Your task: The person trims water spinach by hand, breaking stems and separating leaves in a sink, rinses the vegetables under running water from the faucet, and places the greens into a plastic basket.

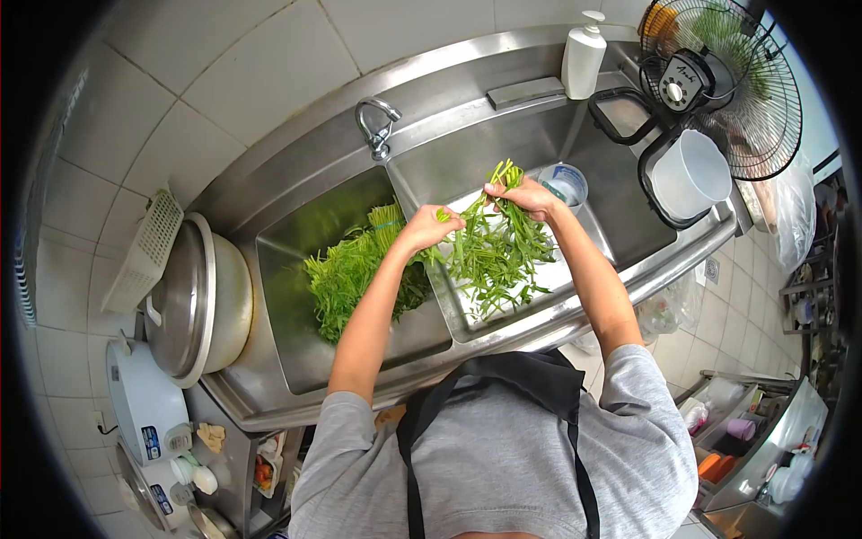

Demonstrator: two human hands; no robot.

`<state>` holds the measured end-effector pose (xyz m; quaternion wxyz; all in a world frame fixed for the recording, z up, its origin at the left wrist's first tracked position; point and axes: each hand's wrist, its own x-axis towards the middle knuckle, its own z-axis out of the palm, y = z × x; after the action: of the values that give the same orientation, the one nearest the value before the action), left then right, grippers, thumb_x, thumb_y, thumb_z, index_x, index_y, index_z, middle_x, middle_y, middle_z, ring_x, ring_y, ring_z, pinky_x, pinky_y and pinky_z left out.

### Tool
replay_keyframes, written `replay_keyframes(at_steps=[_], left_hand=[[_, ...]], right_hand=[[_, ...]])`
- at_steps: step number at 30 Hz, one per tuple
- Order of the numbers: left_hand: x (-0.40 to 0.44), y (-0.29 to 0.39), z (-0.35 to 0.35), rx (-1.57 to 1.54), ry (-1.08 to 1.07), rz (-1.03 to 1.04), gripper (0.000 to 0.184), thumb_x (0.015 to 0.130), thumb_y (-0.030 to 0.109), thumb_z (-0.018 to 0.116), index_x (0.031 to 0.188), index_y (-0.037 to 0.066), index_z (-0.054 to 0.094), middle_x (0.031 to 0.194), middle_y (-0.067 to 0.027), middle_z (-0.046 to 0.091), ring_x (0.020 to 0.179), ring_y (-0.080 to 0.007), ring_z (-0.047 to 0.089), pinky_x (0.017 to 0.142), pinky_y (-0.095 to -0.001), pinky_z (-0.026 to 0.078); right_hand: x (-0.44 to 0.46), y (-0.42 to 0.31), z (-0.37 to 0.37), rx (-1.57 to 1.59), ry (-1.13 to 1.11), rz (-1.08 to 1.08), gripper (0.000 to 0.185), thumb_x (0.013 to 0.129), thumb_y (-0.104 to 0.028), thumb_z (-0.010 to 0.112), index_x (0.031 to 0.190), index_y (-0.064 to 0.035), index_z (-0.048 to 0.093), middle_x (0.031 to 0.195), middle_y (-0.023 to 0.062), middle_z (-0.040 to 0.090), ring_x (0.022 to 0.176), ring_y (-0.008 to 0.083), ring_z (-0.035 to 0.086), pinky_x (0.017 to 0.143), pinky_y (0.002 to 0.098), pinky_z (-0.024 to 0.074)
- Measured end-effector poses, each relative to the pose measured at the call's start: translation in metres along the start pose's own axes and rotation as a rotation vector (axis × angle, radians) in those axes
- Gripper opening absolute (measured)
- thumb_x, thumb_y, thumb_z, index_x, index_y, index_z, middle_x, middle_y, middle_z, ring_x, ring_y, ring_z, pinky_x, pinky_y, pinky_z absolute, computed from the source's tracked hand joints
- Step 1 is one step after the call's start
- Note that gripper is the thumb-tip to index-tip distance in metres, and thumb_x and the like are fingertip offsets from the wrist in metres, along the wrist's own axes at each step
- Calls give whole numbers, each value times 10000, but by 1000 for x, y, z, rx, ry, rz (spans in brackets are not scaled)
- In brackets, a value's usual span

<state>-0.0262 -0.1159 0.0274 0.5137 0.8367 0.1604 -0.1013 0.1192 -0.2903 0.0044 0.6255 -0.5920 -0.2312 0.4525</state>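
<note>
My right hand (532,197) is closed around a bunch of long-stemmed leafy greens (489,256). The cut stem ends poke up above its fingers, and the leaves hang over the right sink basin (431,171). Close by on the left, my left hand (429,228) is closed in a pinch on short green stems, with a bit of green showing at the fingertips. In the left basin (296,359) lies a big heap of greens (346,278), part of it a tied bundle (386,225). A white surface, partly hidden by leaves, shows beneath the held bunch.
A faucet (377,130) rises behind the basins. A clear round tub (566,184) sits in the right basin. At the right stand a pump bottle (584,58), a fan (754,81) and a white container (690,180). A large lidded pot (229,296) stands at the left.
</note>
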Motion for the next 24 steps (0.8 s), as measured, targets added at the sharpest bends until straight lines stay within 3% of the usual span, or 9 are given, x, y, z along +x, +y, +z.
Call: replay_keyframes(at_steps=[5, 8, 11, 15, 16, 20, 24], left_hand=[[-4, 5, -8, 101, -82, -44, 271, 727, 289, 633, 838, 42, 653, 653, -10, 578, 574, -97, 484, 568, -261, 415], [16, -23, -8, 118, 185, 90, 248, 754, 269, 600, 863, 53, 656, 722, -42, 619, 633, -110, 531, 639, -265, 436], [12, -2, -12, 55, 176, 122, 250, 776, 256, 571, 886, 47, 653, 783, -68, 641, 697, -115, 559, 705, -256, 437], [19, 2, -6, 29, 60, 69, 291, 773, 287, 578, 888, 29, 647, 683, -4, 577, 633, -85, 488, 608, -247, 411], [16, 6, -7, -2, -41, -81, 275, 771, 324, 593, 869, 74, 650, 630, 40, 492, 590, -61, 423, 542, -237, 360], [10, 3, -7, -229, -153, -118, 311, 753, 373, 636, 875, 86, 634, 674, 53, 481, 617, -59, 429, 508, -221, 352], [7, 1, -8, -96, -165, -104, 302, 747, 363, 646, 861, 84, 655, 632, 42, 499, 561, -57, 423, 492, -229, 356]], right_hand=[[-3, -4, 3, 7, 22, 47, 217, 732, -247, 701, 772, -65, 591, 669, 1, 594, 535, 57, 481, 455, 209, 384], [0, -1, 5, 2, 27, 47, 209, 729, -241, 703, 761, -65, 593, 664, -1, 592, 525, 57, 475, 444, 210, 376], [4, 1, 8, -38, 33, 35, 208, 726, -234, 705, 760, -62, 594, 663, 2, 589, 531, 61, 477, 444, 216, 376], [7, -1, 22, 16, 43, 43, 196, 727, -209, 703, 754, -50, 593, 681, 18, 591, 564, 77, 502, 484, 229, 403], [6, -5, 24, 12, 26, 38, 193, 726, -204, 703, 751, -49, 591, 684, 18, 591, 573, 81, 509, 495, 230, 412], [7, -6, 21, -26, 8, 28, 188, 721, -162, 698, 823, -29, 612, 716, 31, 597, 605, 87, 523, 541, 231, 429], [9, -3, 18, -77, -65, 40, 226, 708, -126, 692, 887, -8, 619, 759, 48, 609, 590, 81, 500, 533, 233, 405]])
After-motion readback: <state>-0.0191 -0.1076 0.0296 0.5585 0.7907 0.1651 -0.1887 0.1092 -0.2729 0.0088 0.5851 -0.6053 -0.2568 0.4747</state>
